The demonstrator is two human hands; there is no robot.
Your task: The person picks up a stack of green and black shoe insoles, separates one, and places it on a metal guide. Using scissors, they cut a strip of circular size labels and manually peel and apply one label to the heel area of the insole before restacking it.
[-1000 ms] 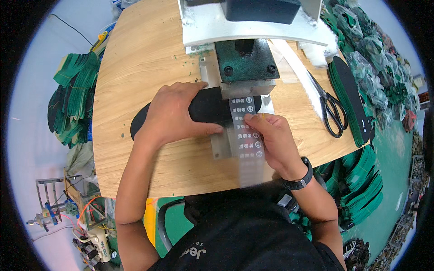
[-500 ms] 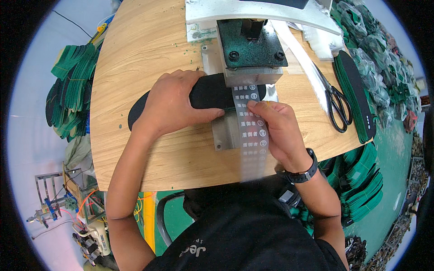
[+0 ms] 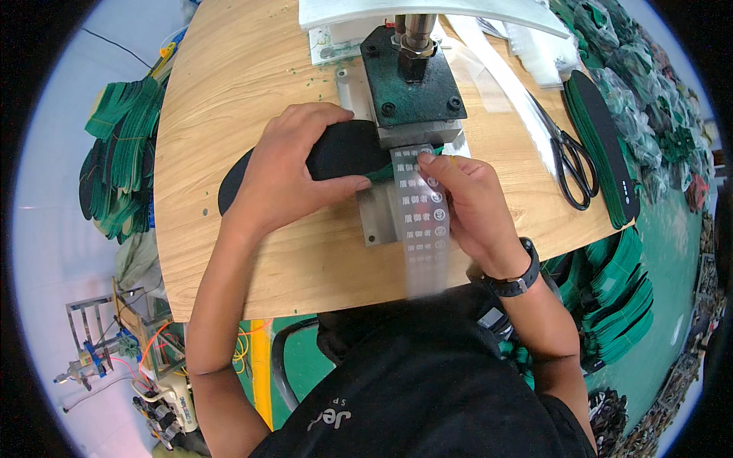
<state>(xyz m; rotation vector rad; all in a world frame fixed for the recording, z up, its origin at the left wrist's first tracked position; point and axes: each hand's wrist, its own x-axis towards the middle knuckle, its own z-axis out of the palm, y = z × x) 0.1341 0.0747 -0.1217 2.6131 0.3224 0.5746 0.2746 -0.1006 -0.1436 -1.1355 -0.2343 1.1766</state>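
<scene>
Pressing down w/ the left hand (image 3: pixel 286 179), fingers spread flat and thumb stretched along the near edge, the person pins 1 black insole (image 3: pixel 336 153) to the round wooden table (image 3: pixel 229 91). The insole lies lengthwise left-right; its heel end pokes out left of the wrist, its toe end sits under the dark green press head (image 3: pixel 412 76). Right hand (image 3: pixel 469 202): fingers curled, thumb and forefinger pinched on the top right edge of 1 clear label strip (image 3: pixel 418 210), right where strip meets the insole's toe. Strip runs from the press toward the person over a grey metal plate (image 3: pixel 374 221) and hangs past the table edge. It carries pale printed marks in 2 columns, small blocks left and round marks right; count of rows not certain, lower ones blur out.

1 pair of black scissors (image 3: pixel 569 164) lies right of the press, blades pointing away, well apart from both hands. Just beyond, 1 stack of green-edged insoles (image 3: pixel 607 145) on the table's right rim; number in stack can't tell. More green insoles in bundles (image 3: pixel 114 160) off the table to the left, others at lower right on the floor. 1 black wristband (image 3: pixel 515 278) on the right wrist.
</scene>
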